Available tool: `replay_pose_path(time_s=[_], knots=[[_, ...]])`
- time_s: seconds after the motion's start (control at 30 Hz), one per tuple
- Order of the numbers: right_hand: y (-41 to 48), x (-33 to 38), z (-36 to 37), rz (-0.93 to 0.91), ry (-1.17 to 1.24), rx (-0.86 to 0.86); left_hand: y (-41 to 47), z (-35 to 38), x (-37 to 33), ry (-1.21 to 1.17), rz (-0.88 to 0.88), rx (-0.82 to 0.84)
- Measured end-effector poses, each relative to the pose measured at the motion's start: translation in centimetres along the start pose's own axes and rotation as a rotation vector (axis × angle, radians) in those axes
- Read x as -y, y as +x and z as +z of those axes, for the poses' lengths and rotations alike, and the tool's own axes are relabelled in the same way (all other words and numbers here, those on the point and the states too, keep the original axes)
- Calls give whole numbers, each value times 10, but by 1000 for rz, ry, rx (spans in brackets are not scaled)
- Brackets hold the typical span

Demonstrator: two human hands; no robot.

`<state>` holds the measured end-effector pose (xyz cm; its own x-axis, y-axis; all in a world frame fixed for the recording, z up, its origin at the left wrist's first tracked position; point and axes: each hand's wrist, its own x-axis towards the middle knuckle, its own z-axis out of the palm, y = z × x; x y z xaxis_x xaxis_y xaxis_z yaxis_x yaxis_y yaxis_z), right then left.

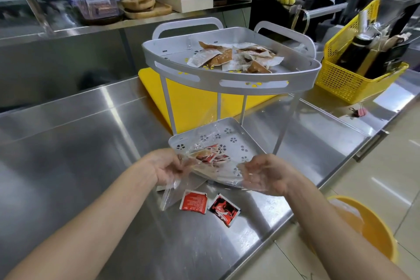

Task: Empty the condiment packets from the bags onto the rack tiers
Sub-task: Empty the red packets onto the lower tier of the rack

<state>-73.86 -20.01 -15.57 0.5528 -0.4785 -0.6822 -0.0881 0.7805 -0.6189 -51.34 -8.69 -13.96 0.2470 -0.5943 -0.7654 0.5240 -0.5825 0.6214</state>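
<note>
A grey two-tier corner rack stands on the steel counter. Its upper tier (229,83) holds a heap of brown and white condiment packets (236,58). My left hand (167,167) and my right hand (264,174) both grip a clear plastic bag (204,166), stretched between them over the front of the lower tier (241,141). Several red packets (210,155) show through the bag above that tier. Two red packets, one (193,201) plain red and one (223,209) red and black, lie on the counter just in front of the rack.
A yellow cutting board (195,102) lies under the rack's back. A yellow basket (354,75) with bottles stands to the right, with a pink clip (359,111) near it. A yellow bucket (363,223) sits on the floor below the counter edge. Containers fill the back shelf.
</note>
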Motion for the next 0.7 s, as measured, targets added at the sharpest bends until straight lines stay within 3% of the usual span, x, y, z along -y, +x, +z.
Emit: replay_pose_path(time_s=[0.37, 0.7], knots=[[-41, 31, 29, -251, 14, 191, -62, 15, -49, 108, 375, 72], [-53, 37, 31, -406, -180, 300, -71, -1, -51, 40, 264, 95]])
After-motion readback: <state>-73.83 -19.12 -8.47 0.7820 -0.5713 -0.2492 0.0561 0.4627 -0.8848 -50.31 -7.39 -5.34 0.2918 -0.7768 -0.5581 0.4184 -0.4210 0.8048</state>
